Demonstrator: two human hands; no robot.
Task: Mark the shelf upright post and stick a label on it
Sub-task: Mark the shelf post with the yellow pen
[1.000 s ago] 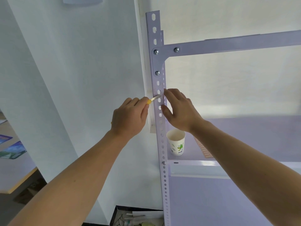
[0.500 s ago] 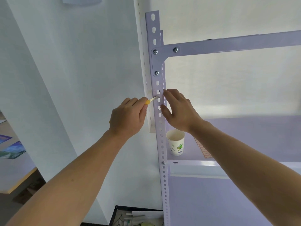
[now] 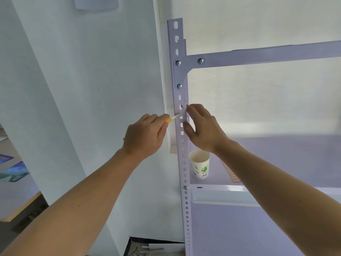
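A white perforated upright post [image 3: 185,170] of a metal shelf rises through the middle of the view. My left hand [image 3: 145,134] grips a yellow marker with a pale tip [image 3: 174,117], and the tip touches the post's front face. My right hand [image 3: 202,127] rests against the post's right edge at the same height, with fingers and thumb spread along it. I see no label anywhere in view.
A horizontal beam [image 3: 258,56] is bolted to the post above my hands. A paper cup [image 3: 200,164] stands on the shelf board [image 3: 276,159] just right of the post. A white wall corner lies left; a low table [image 3: 18,191] and an open box [image 3: 153,247] sit below.
Both hands stay at the same height on the post. The marker tip has shifted only slightly across the post's face.
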